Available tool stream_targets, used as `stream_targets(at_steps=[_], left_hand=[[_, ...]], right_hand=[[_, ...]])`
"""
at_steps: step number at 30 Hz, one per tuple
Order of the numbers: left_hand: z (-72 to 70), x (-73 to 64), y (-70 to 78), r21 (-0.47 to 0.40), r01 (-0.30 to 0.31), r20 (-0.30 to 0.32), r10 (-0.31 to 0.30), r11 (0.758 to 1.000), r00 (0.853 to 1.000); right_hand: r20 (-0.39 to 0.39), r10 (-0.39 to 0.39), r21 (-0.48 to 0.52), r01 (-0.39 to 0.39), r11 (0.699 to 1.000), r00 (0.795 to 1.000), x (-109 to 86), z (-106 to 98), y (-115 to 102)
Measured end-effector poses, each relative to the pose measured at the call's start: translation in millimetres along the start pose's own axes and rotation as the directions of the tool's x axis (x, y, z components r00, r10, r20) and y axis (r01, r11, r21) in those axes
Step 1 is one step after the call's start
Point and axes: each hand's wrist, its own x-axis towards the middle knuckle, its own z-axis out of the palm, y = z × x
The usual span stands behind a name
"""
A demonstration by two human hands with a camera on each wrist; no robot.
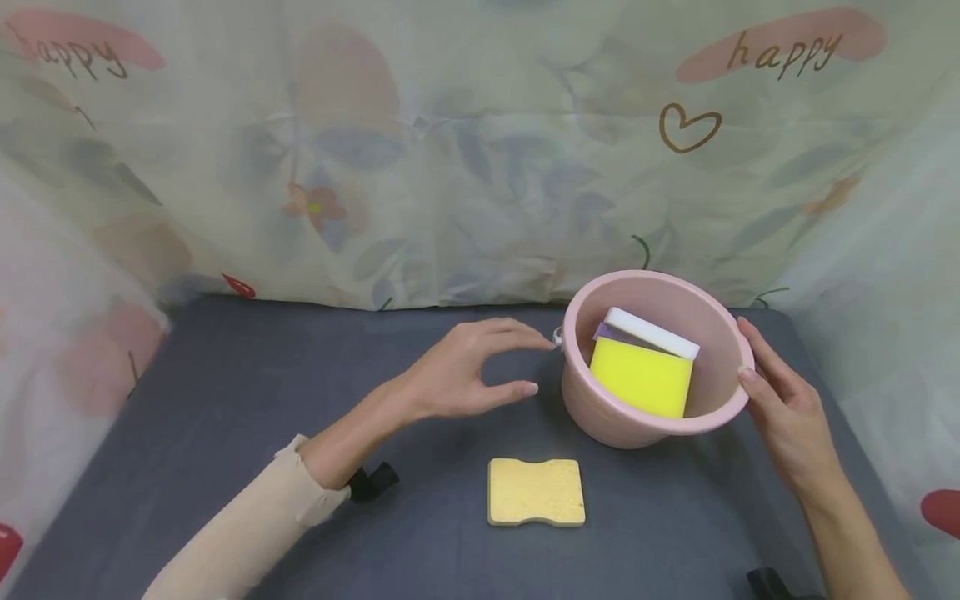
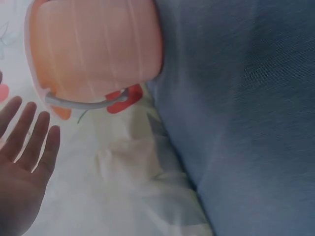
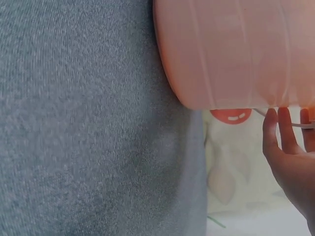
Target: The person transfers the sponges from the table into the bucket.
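Note:
A pink bucket (image 1: 615,425) stands at the back right of the dark table, its opening tipped toward the head camera. In it lie a yellow sponge (image 1: 641,377), a white block (image 1: 654,332) and a purple piece (image 1: 604,332), partly hidden. My right hand (image 1: 787,417) holds the bucket's right rim, thumb at the edge and fingers against the outer wall. Just off the bucket's left side hovers my left hand (image 1: 480,367), fingers extended, thumb apart, holding nothing. A pale yellow sponge with notched sides (image 1: 536,492) lies flat in front of the bucket.
Behind the dark cloth-covered table (image 1: 247,400) hangs a patterned curtain (image 1: 465,167), close to the bucket. White sheeting (image 1: 900,333) bounds the right side. The bucket's grey handle (image 2: 83,104) hangs down along its wall in the left wrist view.

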Motion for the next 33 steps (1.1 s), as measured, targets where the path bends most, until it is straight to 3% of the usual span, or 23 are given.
stream_targets(at_steps=[7, 11, 17, 26, 33], left_hand=[[9.6, -25.2, 2.6, -0.017, 0.046, 0.075, -0.045, 0.999, 0.996], [12.8, -38.0, 5.3, 0.038, 0.071, 0.138, -0.076, 0.997, 0.988], [18.3, -55.6, 9.8, 0.121, 0.133, 0.236, -0.158, 0.984, 0.959], [34.9, -63.5, 15.6, -0.005, 0.203, 0.353, -0.189, 0.979, 0.917], [56.4, -71.6, 16.4, 0.064, 0.208, 0.404, -0.216, 0.976, 0.889]], right_hand=[[-0.025, 0.005, -0.022, -0.005, 1.000, 1.000, -0.7, 1, 1], [-0.024, -0.005, -0.011, 0.004, 1.000, 1.000, -0.3, 1, 2], [-0.024, -0.024, -0.004, 0.024, 1.000, 0.999, 0.3, 3, 2], [-0.023, -0.026, 0.003, 0.026, 1.000, 0.999, 0.0, 4, 1], [-0.033, -0.026, -0.018, 0.025, 1.000, 0.999, -0.8, 3, 2]])
